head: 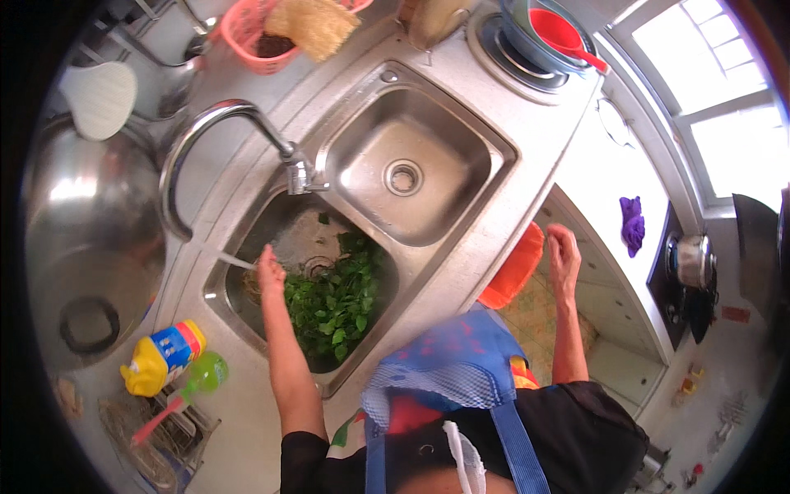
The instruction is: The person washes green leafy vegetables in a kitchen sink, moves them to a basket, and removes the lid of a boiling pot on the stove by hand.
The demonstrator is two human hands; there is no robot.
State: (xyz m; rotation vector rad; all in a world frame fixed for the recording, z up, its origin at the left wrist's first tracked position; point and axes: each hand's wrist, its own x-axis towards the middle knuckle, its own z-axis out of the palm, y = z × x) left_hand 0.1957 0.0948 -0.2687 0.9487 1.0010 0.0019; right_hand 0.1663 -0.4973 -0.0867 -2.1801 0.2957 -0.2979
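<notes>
My left hand is in the left basin of a double stainless steel sink, where a thin stream of water from the curved faucet reaches it. Its fingers are curled. Something brownish shows beside it, but whether the hand holds this is unclear. Leafy green vegetables fill much of that basin, just right of the hand, with a few loose leaves in the water. Away from the sink, over the floor, my right hand has its fingers curled together, with nothing visible in them, near an orange-red object.
Left of the sink stand a large metal bowl, a yellow bottle and a green-headed brush. A pink basket sits behind the faucet. Stacked basins hold a red ladle. A purple cloth lies on the right counter.
</notes>
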